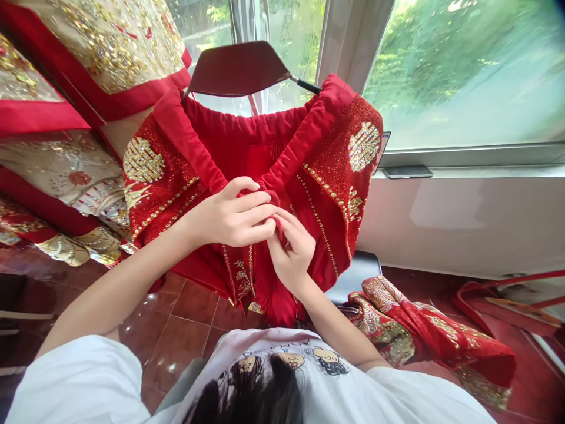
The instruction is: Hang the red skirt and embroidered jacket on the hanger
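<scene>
A red embroidered skirt [229,129], with a gathered waistband, gold motifs and lines of gold beads, hangs from a dark hanger [241,68] with a black clip bar at its right. The front of the waistband dips in a V toward me. At that low point my left hand [241,215] is closed on the red waistband, fingers curled over it from above. My right hand [293,247] meets it just to the right, thumb and fingers pinching the same red cloth. Their fingertips touch or overlap, and what lies between them is mostly hidden.
More beaded garments [132,53] hang at the left. Another red and gold garment [424,330] lies draped over a chair [359,271] at the lower right. A dark phone-like object [408,171] rests on the window sill [463,171]. The floor [189,303] is dark red tile.
</scene>
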The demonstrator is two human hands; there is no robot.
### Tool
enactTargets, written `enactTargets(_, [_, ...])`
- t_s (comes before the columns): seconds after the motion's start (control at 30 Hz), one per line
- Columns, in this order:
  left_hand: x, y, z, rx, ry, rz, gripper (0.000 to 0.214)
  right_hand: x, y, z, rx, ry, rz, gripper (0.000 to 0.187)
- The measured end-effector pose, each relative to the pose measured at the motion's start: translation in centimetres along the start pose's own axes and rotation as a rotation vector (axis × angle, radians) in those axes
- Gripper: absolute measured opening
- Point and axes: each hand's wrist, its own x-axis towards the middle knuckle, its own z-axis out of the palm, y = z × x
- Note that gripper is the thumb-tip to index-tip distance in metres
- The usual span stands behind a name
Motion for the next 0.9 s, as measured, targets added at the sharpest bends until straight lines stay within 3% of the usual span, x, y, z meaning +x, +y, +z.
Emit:
enactTargets(0.1, [0.7,0.1,0.1,-0.198,-0.11,-0.133,0.037,-1.4,-0.1,0.7,-0.064,0.118,0.024,0.026])
enactTargets(0.17, [0.9,0.0,0.2,-0.29,-0.064,-0.194,0.041,-1.8,0.0,1.1,-0.095,0.183,0.029,0.027])
enactTargets(0.27, [0.5,-0.1,0.5,-0.324,0.072,-0.224,0.042,-1.4,0.4,1.0,-0.171,0.177,-0.018,0.012])
enactTargets(0.37, [0.1,0.3,0.3,-0.265,0.148,-0.226,0.033,-0.7,0.7,0.5,-0.217,0.156,-0.096,0.009])
enactTargets(0.5, [0.1,2.0,-1.1,-0.003,0.177,-0.257,0.02,-0.2,0.7,0.2,-0.187,0.198,-0.187,0.018])
enactTargets(0.73, [-0.2,4.7,-3.0,0.083,0.015,-0.491,0.024,-0.3,0.2,0.4,-0.16,0.206,-0.238,0.021])
enactTargets(0.9, [-0.3,5.5,-2.9,0.157,0.04,-0.541,0.021,-0.8,0.2,0.6,-0.193,0.158,-0.264,0.02])
